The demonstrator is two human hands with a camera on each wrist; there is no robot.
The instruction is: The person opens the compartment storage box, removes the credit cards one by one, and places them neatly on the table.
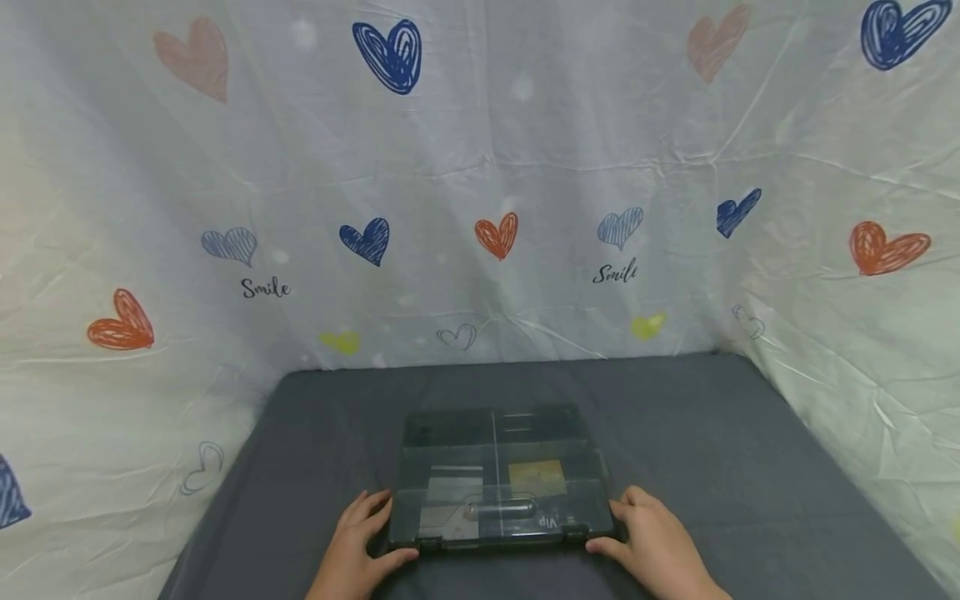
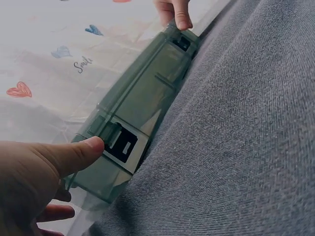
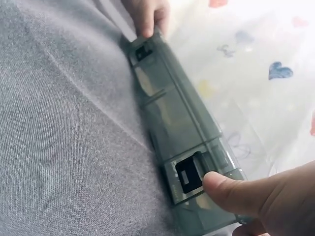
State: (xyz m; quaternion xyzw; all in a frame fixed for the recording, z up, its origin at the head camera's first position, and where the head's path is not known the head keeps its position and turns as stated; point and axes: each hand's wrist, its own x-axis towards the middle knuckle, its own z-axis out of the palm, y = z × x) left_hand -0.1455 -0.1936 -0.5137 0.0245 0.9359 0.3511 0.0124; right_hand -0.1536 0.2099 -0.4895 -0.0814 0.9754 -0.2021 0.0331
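Note:
A see-through, smoky green storage box (image 1: 517, 479) with divided compartments lies flat on the dark table, its lid down. Through the lid show a pale card-like piece (image 1: 453, 492) and a yellowish one (image 1: 537, 478). My left hand (image 1: 360, 542) grips the box's front left corner, fingers along the side and thumb at the front. At the front right corner, my right hand (image 1: 656, 537) holds it the same way. The left wrist view shows that thumb beside a black latch (image 2: 123, 146); the right wrist view has the other thumb against the second latch (image 3: 189, 173).
Grey cloth covers the table (image 1: 337, 433) around the box. Behind and at both sides hangs a white curtain (image 1: 555, 125) printed with hearts and the word "Smile". It meets the table's back edge.

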